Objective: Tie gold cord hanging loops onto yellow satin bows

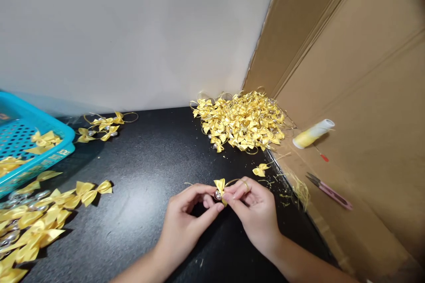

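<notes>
Between my two hands, just above the black tabletop, is a yellow ribbon bow [219,184] with a shiny round bead [218,194] at its middle. My left hand [191,212] pinches the bead side with thumb and fingers. My right hand [254,208], a ring on one finger, grips the bow's right side with thumb and forefinger. A thin golden loop curves from the bow toward the right fingers, partly hidden by them. Beyond the hands lies a large heap of similar yellow bows [242,119] with beads and golden loops.
A blue basket [68,139] with bows stands at left. Near it lie a small group of beaded bows [104,126] and loose bows with beads [43,221]. On cardboard at right are thread snips [328,191], a thread spool [312,134] and thread scraps [301,192]. One bow [260,170] lies nearby.
</notes>
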A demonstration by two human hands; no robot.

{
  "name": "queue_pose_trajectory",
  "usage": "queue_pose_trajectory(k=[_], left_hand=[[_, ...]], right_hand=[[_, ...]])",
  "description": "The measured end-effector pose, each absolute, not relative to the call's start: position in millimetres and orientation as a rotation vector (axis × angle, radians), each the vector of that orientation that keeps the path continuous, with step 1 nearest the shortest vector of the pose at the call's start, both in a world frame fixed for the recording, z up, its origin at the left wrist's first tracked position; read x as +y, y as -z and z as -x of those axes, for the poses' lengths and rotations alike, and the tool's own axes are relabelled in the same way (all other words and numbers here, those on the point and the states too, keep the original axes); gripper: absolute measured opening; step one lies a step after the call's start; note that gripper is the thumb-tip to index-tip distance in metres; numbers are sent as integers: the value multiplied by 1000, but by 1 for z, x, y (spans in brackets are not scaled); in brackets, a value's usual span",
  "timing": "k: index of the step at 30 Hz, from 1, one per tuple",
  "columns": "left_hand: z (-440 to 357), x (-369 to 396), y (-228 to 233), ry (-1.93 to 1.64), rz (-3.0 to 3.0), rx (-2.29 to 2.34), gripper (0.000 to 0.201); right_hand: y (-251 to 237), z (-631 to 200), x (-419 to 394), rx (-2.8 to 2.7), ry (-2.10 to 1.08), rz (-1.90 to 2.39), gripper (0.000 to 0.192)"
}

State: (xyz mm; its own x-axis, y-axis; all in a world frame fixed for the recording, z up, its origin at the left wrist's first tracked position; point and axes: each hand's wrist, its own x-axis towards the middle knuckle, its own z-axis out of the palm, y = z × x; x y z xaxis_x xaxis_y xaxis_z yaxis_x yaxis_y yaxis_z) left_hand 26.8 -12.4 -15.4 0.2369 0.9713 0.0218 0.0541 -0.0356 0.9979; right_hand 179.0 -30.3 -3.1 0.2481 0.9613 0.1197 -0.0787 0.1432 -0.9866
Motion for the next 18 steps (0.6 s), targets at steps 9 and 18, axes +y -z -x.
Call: queue_pose_trajectory(k=[9, 18], left_hand=[[-24, -11, 10, -861, -1472, 1023, 35], [-24, -13, 17, -802, -1494, 940, 40]], right_hand=[[5, -180, -32, -1051, -1001, 1201, 24], [5, -182, -31, -1057, -1015, 1210, 24]])
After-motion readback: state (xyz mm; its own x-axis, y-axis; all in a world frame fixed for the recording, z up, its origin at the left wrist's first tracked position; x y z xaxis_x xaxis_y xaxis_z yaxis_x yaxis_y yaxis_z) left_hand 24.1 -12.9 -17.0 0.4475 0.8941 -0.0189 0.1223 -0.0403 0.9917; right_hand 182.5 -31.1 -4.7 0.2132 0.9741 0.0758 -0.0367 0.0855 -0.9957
